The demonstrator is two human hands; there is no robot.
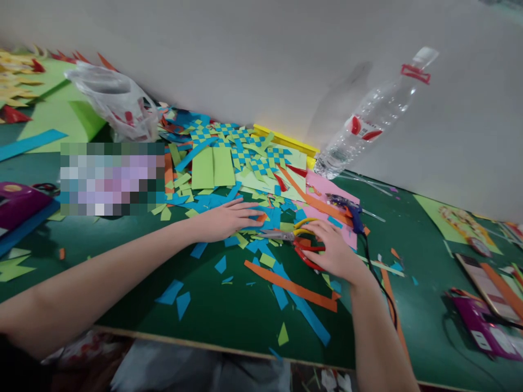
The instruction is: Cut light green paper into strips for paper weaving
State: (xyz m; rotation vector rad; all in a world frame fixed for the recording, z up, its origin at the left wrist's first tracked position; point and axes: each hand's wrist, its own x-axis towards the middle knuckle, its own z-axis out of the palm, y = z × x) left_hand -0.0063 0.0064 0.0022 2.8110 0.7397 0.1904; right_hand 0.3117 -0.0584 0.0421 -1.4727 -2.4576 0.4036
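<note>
Orange strip (292,286): likely feather-light and bendy, easy to crease; best pinched near one end. Long and narrow, lying aslant on the green table (134,305), over part of a blue strip (312,318).
Right hand (333,253): fingers bent about the scissors' loops, gripping them.
Scissors (289,236): probably the heaviest piece within reach, though still light; rigid, with smooth handles that should not slip much. The loops look like the safe hold, the blades a poor one.
Scissors' look: one yellow loop, one red, grey metal blades pointing toward the left hand.
Scissors' place: among the cut paper, between the two hands, by the pink sheet (349,239).
Left hand (226,220): open, palm down, fingers spread over the scraps, gripping nothing that shows.
Paper scraps (199,250): thin and soft by the look of them, apt to slide or scatter; pick up by an edge. Blue, light green and orange, irregularly cut.
Glue gun (357,218): blue, right of the scissors, partly on the pink sheet.
Woven paper (218,133): blue-and-green checks, beyond the left hand; likely floppy, its loose ends easily pulled out.
Bottle (368,128): clear plastic, leaning by the wall.
</note>
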